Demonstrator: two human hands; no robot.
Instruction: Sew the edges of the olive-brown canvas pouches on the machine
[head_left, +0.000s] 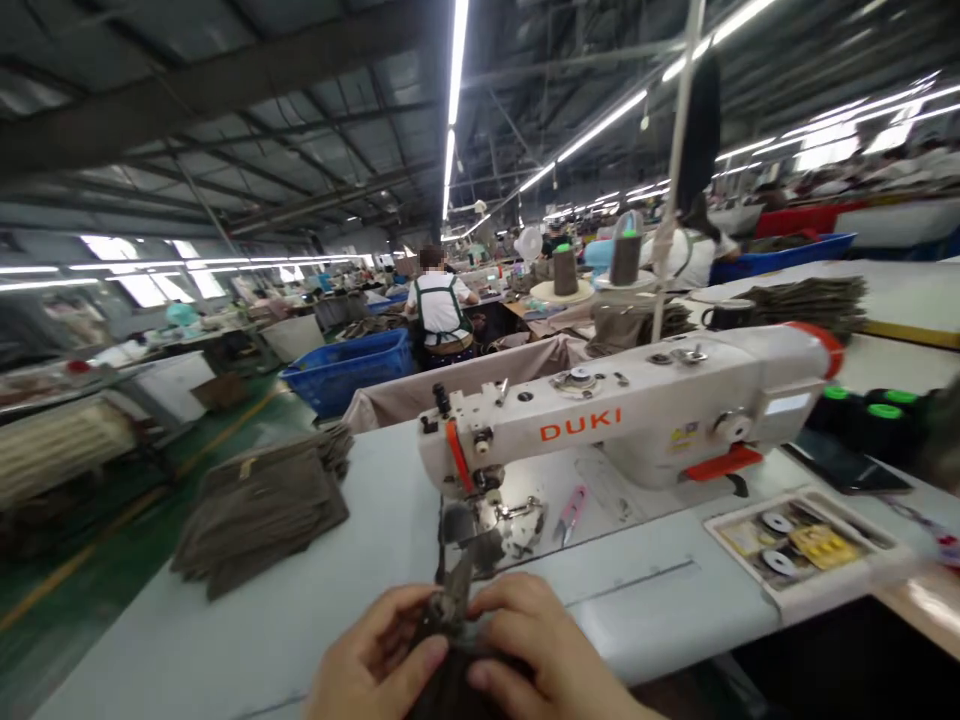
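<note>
Both hands are close together at the bottom middle, in front of a white sewing machine [645, 400]. My left hand [382, 655] pinches a dark brown piece of fabric [454, 685] between thumb and fingers. My right hand [529, 640] grips the same fabric from the other side, its fingers curled. A narrow folded end of the fabric sticks up between the hands toward the needle area. Whether it lies under the presser foot I cannot tell. Pink-handled thread snips [571, 512] rest on the machine bed, right of the needle.
A stack of brown fabric pieces [270, 505] lies on the left of the table [382, 520]. A tray [784, 600] with bobbins and a dark phone [851, 462] are at the right. Behind stand a blue bin [349, 370], thread cones [564, 270] and a seated co-worker [439, 305].
</note>
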